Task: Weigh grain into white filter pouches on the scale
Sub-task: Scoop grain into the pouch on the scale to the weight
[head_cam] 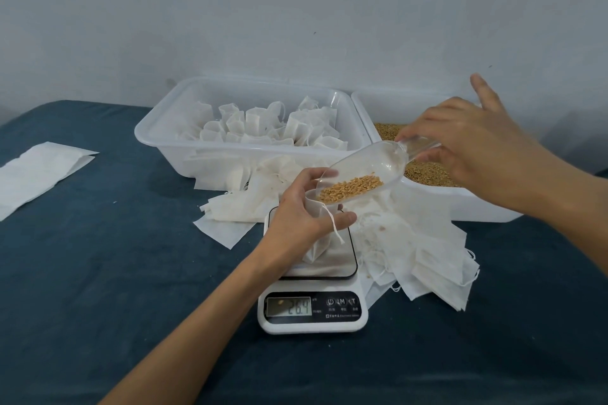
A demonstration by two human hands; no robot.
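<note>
A white digital scale [312,311] stands at the table's middle, its display reading 26.4. On its steel platform a white filter pouch [316,248] stands upright, and my left hand [304,209] grips the pouch's open top. My right hand [467,146] pinches the handle of a clear plastic scoop [371,168]. The scoop tilts down toward the pouch mouth, with golden grain [350,188] gathered at its lip. The pouch's drawstring hangs below my left thumb.
A white tub [164,138] of filled pouches stands behind the scale. Right of it sits a second white tub [460,204] of loose grain [427,173]. Empty pouches [427,260] lie heaped around the scale. A flat stack of white sheets [36,171] lies far left on the blue cloth [115,273].
</note>
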